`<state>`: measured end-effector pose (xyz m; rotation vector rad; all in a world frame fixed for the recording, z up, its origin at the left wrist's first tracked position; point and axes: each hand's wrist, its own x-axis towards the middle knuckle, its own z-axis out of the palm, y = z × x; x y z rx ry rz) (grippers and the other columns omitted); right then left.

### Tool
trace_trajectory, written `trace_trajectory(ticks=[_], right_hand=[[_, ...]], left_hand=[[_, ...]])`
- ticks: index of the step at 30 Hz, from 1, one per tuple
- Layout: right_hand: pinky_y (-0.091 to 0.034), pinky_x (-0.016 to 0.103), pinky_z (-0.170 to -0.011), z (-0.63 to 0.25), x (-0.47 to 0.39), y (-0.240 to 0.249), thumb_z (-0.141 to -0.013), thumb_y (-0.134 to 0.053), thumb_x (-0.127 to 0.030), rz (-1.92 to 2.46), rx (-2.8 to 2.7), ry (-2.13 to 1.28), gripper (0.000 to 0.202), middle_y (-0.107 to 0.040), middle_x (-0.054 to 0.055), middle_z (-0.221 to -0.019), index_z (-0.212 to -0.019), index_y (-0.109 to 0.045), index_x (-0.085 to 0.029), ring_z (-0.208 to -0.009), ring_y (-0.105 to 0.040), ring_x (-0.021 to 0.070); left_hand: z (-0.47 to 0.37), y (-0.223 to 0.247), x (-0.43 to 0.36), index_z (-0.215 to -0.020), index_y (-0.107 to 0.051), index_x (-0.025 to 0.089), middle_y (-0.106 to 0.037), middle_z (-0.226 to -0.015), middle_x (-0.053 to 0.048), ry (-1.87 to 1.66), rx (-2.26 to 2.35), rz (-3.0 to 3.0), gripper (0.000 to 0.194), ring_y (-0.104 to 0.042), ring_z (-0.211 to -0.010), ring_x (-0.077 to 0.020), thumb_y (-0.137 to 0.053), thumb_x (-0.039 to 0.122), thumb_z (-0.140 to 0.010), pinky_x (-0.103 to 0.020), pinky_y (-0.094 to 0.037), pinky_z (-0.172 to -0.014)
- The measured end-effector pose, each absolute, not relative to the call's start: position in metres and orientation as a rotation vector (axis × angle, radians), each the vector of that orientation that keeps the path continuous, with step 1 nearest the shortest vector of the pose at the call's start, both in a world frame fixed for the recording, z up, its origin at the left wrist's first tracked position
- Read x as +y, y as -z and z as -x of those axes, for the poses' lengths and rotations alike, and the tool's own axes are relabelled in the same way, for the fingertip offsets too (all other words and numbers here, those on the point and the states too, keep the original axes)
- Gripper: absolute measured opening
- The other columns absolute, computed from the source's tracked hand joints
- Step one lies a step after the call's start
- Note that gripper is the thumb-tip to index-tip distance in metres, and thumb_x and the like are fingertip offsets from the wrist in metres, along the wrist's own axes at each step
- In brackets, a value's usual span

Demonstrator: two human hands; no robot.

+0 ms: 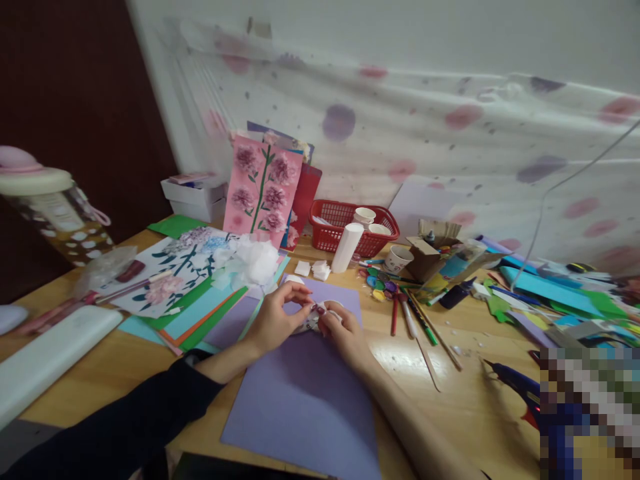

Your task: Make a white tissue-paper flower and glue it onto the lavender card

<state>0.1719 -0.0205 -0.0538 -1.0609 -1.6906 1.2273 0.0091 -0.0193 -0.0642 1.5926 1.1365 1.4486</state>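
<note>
Purple paper (305,400) lies on the near middle of the wooden table (480,413). Over its far edge, both hands meet: left hand (275,320) and right hand (345,333) pinch a small white paper piece (313,319) between their fingertips. Far left stands a pink flower card (263,190); right of it, a red basket (353,227). A glue gun (515,387) lies near right.

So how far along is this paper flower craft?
Two flower pictures look finished: the pink card standing at the back and the white sheet lying left. In hand: the left hand and right hand pinch a small white paper piece over the purple sheet, which is bare, so its flowers are seemingly left to do.
</note>
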Motion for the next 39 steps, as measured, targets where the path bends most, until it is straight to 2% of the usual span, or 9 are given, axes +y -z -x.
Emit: trace_trajectory(ticks=[7,13,18,21,26,31,35,39], right_hand=[[-0.030,0.025,-0.057,-0.172,-0.020,0.052,-0.082,-0.045,-0.038,1.083,-1.703,-1.211,0.029,-0.045,-0.003,-0.056,-0.059,-0.047,-0.020,-0.056,-0.040,0.0118],[-0.028,0.026,-0.055,-0.172,-0.019,0.055,-0.082,-0.047,-0.037,1.099,-1.682,-1.225,0.029,-0.043,-0.004,-0.054,-0.059,-0.047,-0.020,-0.053,-0.038,0.0114],[-0.026,0.025,-0.052,-0.172,-0.018,0.055,-0.084,-0.047,-0.043,1.116,-1.635,-1.253,0.033,-0.040,-0.005,-0.052,-0.059,-0.045,-0.021,-0.050,-0.034,0.0107],[-0.025,0.025,-0.051,-0.172,-0.017,0.056,-0.084,-0.050,-0.049,1.122,-1.605,-1.262,0.038,-0.038,-0.006,-0.051,-0.059,-0.045,-0.021,-0.049,-0.034,0.0102],[-0.024,0.025,-0.050,-0.171,-0.016,0.056,-0.081,-0.054,-0.056,1.105,-1.579,-1.269,0.042,-0.040,-0.006,-0.051,-0.061,-0.048,-0.019,-0.049,-0.033,0.0097],[-0.024,0.025,-0.049,-0.172,-0.019,0.051,-0.082,-0.052,-0.051,1.064,-1.587,-1.325,0.041,-0.039,-0.006,-0.049,-0.058,-0.047,-0.019,-0.047,-0.031,0.0087],[-0.025,0.024,-0.051,-0.174,-0.021,0.048,-0.075,-0.060,-0.042,1.045,-1.596,-1.350,0.025,-0.044,-0.005,-0.054,-0.071,-0.057,-0.018,-0.050,-0.036,0.0094],[-0.026,0.024,-0.051,-0.174,-0.020,0.051,-0.077,-0.062,-0.045,1.061,-1.587,-1.333,0.028,-0.045,-0.006,-0.054,-0.075,-0.059,-0.017,-0.050,-0.036,0.0094]], left_hand=[[-0.007,0.067,-0.011,-0.088,-0.059,0.016,-0.067,-0.085,-0.002,-1.533,1.087,-1.423,0.017,-0.067,-0.080,-0.0134,-0.068,0.021,-0.074,-0.026,-0.054,-0.079],[-0.004,0.065,-0.007,-0.081,-0.061,0.016,-0.067,-0.080,-0.003,-1.641,1.170,-1.355,0.015,-0.067,-0.077,-0.0151,-0.068,0.025,-0.072,-0.027,-0.055,-0.075],[0.004,0.065,-0.001,-0.091,-0.063,0.015,-0.071,-0.092,-0.007,-1.726,1.255,-1.318,0.016,-0.067,-0.085,-0.0173,-0.061,0.027,-0.079,-0.029,-0.053,-0.079],[0.004,0.063,-0.004,-0.093,-0.069,0.017,-0.073,-0.099,-0.007,-1.659,1.277,-1.480,0.019,-0.067,-0.095,-0.0185,-0.054,0.021,-0.083,-0.030,-0.052,-0.085],[-0.004,0.062,-0.016,-0.092,-0.075,0.019,-0.075,-0.096,-0.005,-1.390,1.177,-1.888,0.026,-0.068,-0.094,-0.0175,-0.051,0.012,-0.083,-0.029,-0.052,-0.089],[-0.006,0.059,-0.020,-0.094,-0.076,0.019,-0.075,-0.098,-0.006,-1.364,1.211,-1.915,0.028,-0.069,-0.094,-0.0183,-0.054,0.009,-0.080,-0.030,-0.053,-0.089],[-0.006,0.059,-0.018,-0.088,-0.077,0.020,-0.076,-0.093,-0.005,-1.389,1.214,-1.895,0.027,-0.070,-0.091,-0.0184,-0.054,0.009,-0.080,-0.030,-0.054,-0.087],[-0.005,0.058,-0.017,-0.087,-0.076,0.020,-0.076,-0.091,-0.005,-1.414,1.217,-1.894,0.027,-0.070,-0.089,-0.0181,-0.054,0.008,-0.079,-0.030,-0.054,-0.085]])
